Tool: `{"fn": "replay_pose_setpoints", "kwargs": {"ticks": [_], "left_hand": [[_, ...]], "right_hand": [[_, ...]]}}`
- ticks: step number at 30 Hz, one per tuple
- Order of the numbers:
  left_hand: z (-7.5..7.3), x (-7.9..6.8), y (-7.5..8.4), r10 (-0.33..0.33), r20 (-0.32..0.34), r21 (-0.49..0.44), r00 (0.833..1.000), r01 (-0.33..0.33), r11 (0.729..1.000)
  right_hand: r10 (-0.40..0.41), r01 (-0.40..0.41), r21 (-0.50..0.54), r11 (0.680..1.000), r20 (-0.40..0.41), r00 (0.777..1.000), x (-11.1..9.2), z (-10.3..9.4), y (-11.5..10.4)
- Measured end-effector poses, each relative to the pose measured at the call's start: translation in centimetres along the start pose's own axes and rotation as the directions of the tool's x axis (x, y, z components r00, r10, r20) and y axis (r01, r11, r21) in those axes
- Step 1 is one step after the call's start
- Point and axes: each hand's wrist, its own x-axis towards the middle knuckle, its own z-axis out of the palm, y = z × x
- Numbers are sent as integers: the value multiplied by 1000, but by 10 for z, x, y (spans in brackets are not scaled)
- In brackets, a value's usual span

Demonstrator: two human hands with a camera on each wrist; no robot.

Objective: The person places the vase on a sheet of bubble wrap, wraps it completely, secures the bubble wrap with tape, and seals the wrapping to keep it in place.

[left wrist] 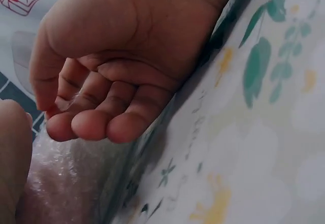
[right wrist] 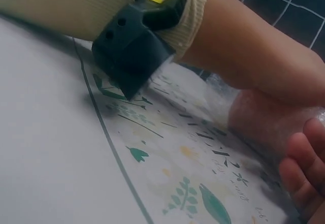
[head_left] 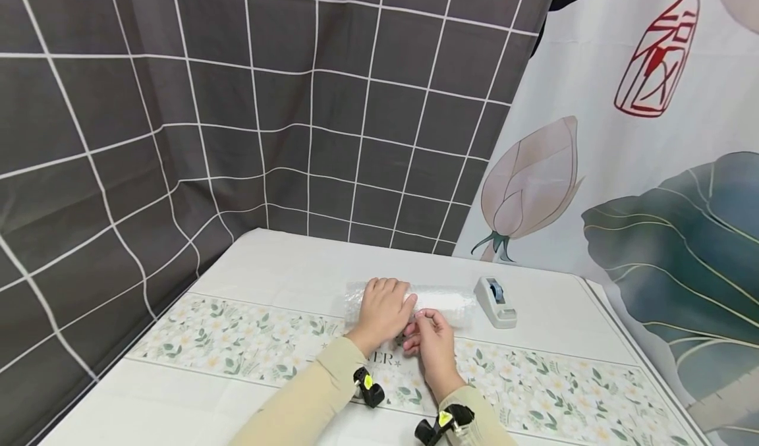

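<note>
A bundle of clear bubble wrap (head_left: 456,303) lies across the table, with something whitish showing faintly through it. My left hand (head_left: 384,309) rests on its left part with the fingers extended over the top. At the near edge of the wrap is my right hand (head_left: 435,344), thumb and index finger brought together. In the left wrist view the right hand (left wrist: 111,71) shows its palm, fingers curled, and a thin clear strip (left wrist: 76,100) glints between thumb and fingers. The right wrist view catches the right fingers (right wrist: 302,163) beside the wrap (right wrist: 218,92).
A white tape dispenser (head_left: 495,302) with a blue core stands just right of the bubble wrap. The white tablecloth (head_left: 296,261) carries a floral band (head_left: 237,337) with printed lettering. Behind hang a dark grid curtain (head_left: 332,103) and a flower-printed curtain (head_left: 534,176).
</note>
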Motion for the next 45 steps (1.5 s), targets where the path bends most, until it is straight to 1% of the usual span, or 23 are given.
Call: {"fn": "replay_pose_setpoints", "kwargs": {"ticks": [4,9,19,22,24,25,26,27,28,30,31,32,33,34,37,39,42,45], "left_hand": [[7,0,0,-40,-45,5,998,40,999],[11,-1,1,-66,-66,28,996,68,997],[10,-1,3,-49,-90,21,995,51,998],[11,-1,3,-44,-91,14,995,45,999],[11,-1,3,-43,-86,9,995,44,999],[11,-1,2,-43,-84,6,996,43,999],[11,-1,2,-43,-79,5,996,43,999],[11,-1,2,-43,-75,6,996,43,999],[11,-1,1,-43,-71,7,997,43,999],[11,-1,1,-44,-62,7,997,44,999],[11,-1,1,-44,-60,10,997,45,999],[12,-1,0,-43,-62,10,997,44,999],[12,-1,0,-43,-61,11,997,44,999],[12,-1,0,-42,-61,11,997,43,999],[12,-1,1,-36,-68,10,997,37,999],[12,-1,1,-31,-75,13,997,32,999],[12,-1,1,-26,-84,22,996,28,999],[11,-1,1,-26,-76,29,997,28,999]], "right_hand": [[31,-31,-13,999,7,999,-3,2,-1],[63,-64,-53,997,-5,998,-6,3,-2],[61,-65,-165,984,-30,998,-7,2,-1],[54,-61,-225,972,-40,998,-8,2,0],[41,-55,-298,953,-53,998,-8,1,0],[24,-43,-355,934,-60,998,-8,0,0],[0,-26,-419,908,-62,998,-8,0,0],[-28,-9,-489,872,-68,997,-8,-1,0],[-61,10,-563,826,-72,996,-7,-3,0],[-125,38,-691,722,-76,989,-6,-5,0],[-149,47,-738,674,-73,986,-5,-6,0],[-164,54,-770,636,-66,984,-5,-7,0],[-169,54,-794,606,-63,984,-4,-8,0],[-172,57,-810,584,-56,983,-3,-9,0],[-175,61,-841,537,-40,984,-1,-10,1],[-180,57,-869,492,-37,983,1,-10,2],[-190,50,-914,404,-30,981,3,-11,2],[-203,64,-951,301,2,979,5,-12,2]]}}
